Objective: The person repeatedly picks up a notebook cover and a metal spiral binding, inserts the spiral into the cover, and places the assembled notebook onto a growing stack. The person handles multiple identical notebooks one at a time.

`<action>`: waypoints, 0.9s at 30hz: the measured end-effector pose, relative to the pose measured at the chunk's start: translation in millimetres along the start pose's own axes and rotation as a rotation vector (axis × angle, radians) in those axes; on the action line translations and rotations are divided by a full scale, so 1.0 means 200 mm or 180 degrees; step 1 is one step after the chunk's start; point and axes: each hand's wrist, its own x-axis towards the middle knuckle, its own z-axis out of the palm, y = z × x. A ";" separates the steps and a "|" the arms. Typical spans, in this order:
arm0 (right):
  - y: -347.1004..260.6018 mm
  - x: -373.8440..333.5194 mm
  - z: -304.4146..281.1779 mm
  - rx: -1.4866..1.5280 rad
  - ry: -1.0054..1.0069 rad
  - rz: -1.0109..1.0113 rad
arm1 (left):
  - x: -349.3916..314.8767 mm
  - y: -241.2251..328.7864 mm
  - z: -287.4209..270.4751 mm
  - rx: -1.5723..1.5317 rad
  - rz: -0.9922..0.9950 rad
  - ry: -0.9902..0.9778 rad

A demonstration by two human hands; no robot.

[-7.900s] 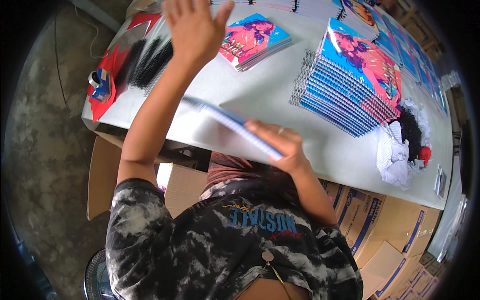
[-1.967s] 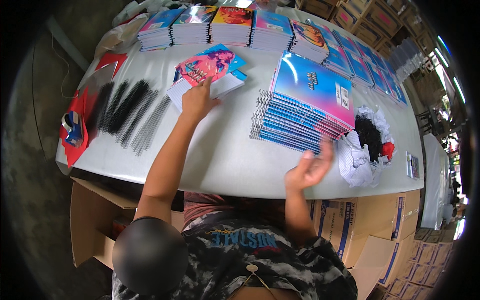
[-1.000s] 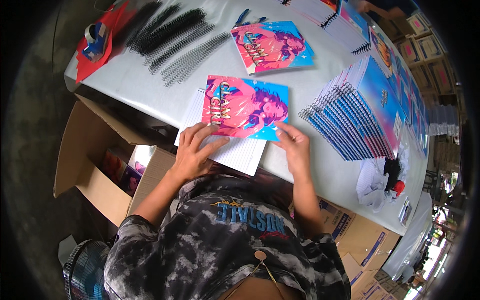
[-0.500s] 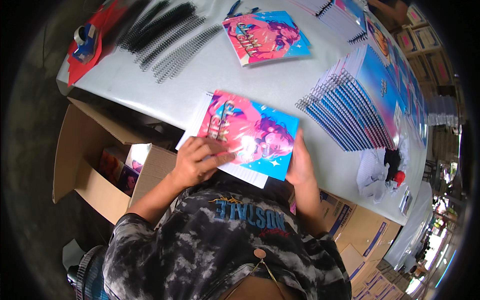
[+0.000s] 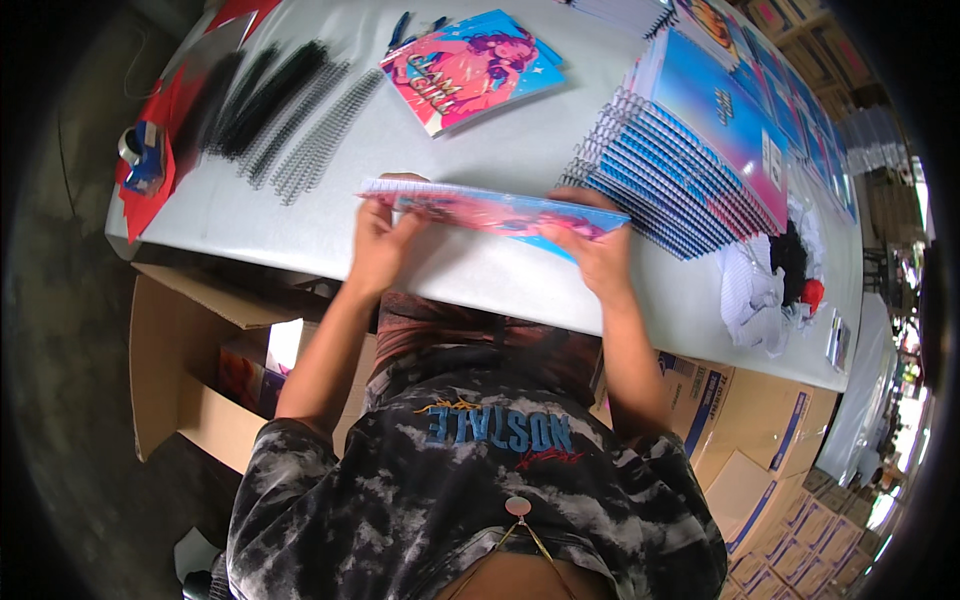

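Between my two hands is an unbound notebook (image 5: 490, 215), a block of white pages with a pink-and-blue illustrated cover. It stands on its long edge at the near part of the table, its cover facing me at a steep slant. My left hand (image 5: 385, 238) is closed on its left end and my right hand (image 5: 598, 258) on its right end, thumbs on the cover. No coil shows on it. Beyond it lies a small pile of similar covered books (image 5: 470, 75). To the right leans a stack of spiral-bound notebooks (image 5: 680, 160).
Black spiral coils (image 5: 285, 120) lie at the far left, near red sheets (image 5: 150, 205) and a blue tape dispenser (image 5: 146, 160). Blue-handled pliers (image 5: 405, 35) sit behind the pile. Crumpled white cloth (image 5: 750, 295) is at the right. An open carton (image 5: 200, 385) stands below left, closed cartons (image 5: 740, 410) below right.
The notebook has gone from lying tilted near my body to standing on edge farther over the table. Its protruding pages now look more even with the cover. Both hands have shifted to its ends.
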 end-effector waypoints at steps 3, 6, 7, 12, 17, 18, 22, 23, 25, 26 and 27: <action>0.17 0.01 -0.04 -0.0045 -0.0030 0.0008 | 0.01 -0.12 0.09 0.0114 0.0070 0.0072; 0.18 -0.01 -0.06 -0.0358 -0.0159 0.0171 | 0.00 -0.11 0.12 -0.0126 0.0049 0.0117; 0.16 0.01 -0.07 -0.0498 -0.0220 0.0236 | 0.00 -0.10 0.11 -0.0085 0.0041 0.0059; -0.06 0.09 -0.01 0.1113 0.0076 -0.0285 | 0.01 -0.08 0.03 0.0689 0.0004 -0.0431; 0.05 0.05 -0.07 0.0100 -0.0013 -0.0250 | 0.42 0.05 -0.22 0.4639 0.1400 0.0720; 0.06 0.05 -0.06 0.0072 -0.0003 -0.0295 | 0.48 0.02 -0.27 0.4999 0.1156 0.1010; -0.03 0.05 -0.06 0.0074 -0.0278 -0.0539 | 0.61 0.02 -0.39 0.5083 0.0272 0.1134; -0.05 0.05 -0.06 0.0167 -0.0304 -0.0649 | 0.62 0.04 -0.39 0.4949 0.0113 0.1116; -0.04 0.06 -0.07 0.0448 -0.0565 -0.0563 | 0.65 0.10 -0.51 0.4879 0.0448 0.1347; -0.03 0.06 -0.10 0.0353 -0.0641 -0.0442 | 0.66 0.16 -0.54 0.4865 0.0356 0.1402; -0.01 0.05 -0.12 0.0260 -0.0719 -0.0321 | 0.66 0.21 -0.56 0.4852 0.0264 0.1459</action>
